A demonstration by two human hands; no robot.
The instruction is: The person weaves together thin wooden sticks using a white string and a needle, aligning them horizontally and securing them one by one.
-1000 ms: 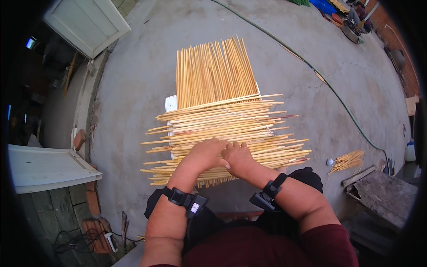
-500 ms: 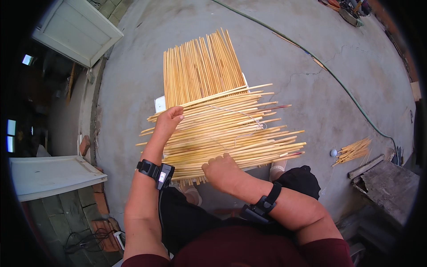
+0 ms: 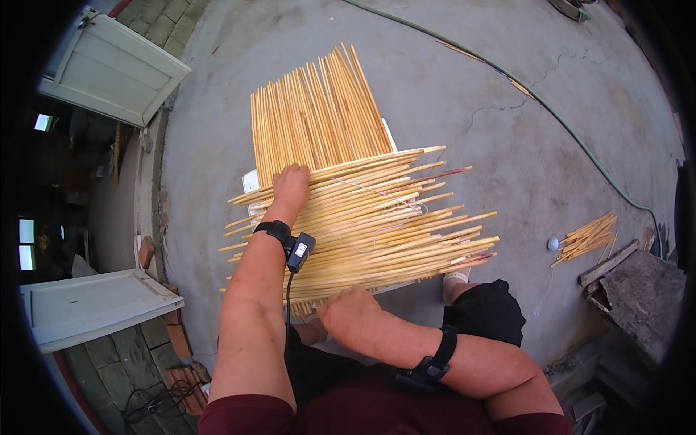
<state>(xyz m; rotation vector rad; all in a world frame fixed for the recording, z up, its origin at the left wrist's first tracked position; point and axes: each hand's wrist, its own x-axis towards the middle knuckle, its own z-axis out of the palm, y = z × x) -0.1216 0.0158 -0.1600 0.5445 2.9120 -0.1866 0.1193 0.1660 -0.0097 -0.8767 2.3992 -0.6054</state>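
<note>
A grey concrete floor (image 3: pixel 442 87) spreads beyond the stick work on its far and right sides, between two white panelled doors (image 3: pixel 119 70) at left and a green hose (image 3: pixel 639 206) curving down the right. At centre, pale crosswise sticks (image 3: pixel 413 235) lie layered nearest the person, their uneven ends jutting left and right; lengthwise sticks (image 3: pixel 315 112) fan away from their far edge, close-packed at the base. A weathered slab (image 3: pixel 645 283) sits at lower right. The left hand (image 3: pixel 291 187) rests at the far edge of the crosswise layer, fingers together and bent over it, its grip hidden. The right hand (image 3: pixel 350 310), blurred, is at the near edge; whether it pinches anything cannot be told. A dark container (image 3: pixel 569 9) is cut off at upper right, its contents indistinct. A short stick bundle (image 3: pixel 586 235) lies near the slab, a white board (image 3: pixel 250 181) peeks from beneath the sticks, a pale ball (image 3: pixel 553 244) sits beside the bundle, and thin white string (image 3: pixel 378 193) crosses the layer.
</note>
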